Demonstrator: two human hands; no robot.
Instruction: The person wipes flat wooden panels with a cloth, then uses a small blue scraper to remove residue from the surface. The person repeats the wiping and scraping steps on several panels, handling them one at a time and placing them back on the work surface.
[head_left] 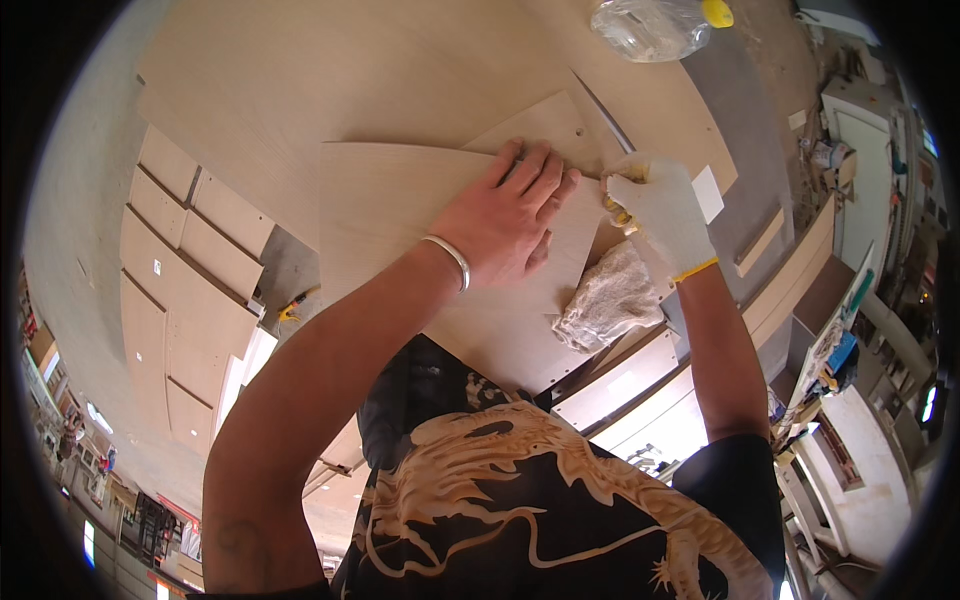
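My bare left hand [512, 220], with a silver bracelet on its wrist, lies on a pale wooden panel [380, 200]. Its fingers are stretched toward the panel's far right part. In a white knit glove with a yellow cuff, my right hand [660, 205] is closed at the panel's right edge. What its fingers hold, if anything, cannot be made out. Just beyond them a thin dark strip [602, 112] runs away across the boards. A smaller board with a hole [545, 122] lies under the panel's far edge. Below the gloved hand rests a crumpled beige rag [612, 298].
A clear plastic bottle with a yellow cap [655, 28] lies at the far right on a large board [270, 90]. Stacked panels [190, 270] stand on the left, with a yellow-and-black tool [292, 306] beside them. A wood strip [760, 243] lies to the right.
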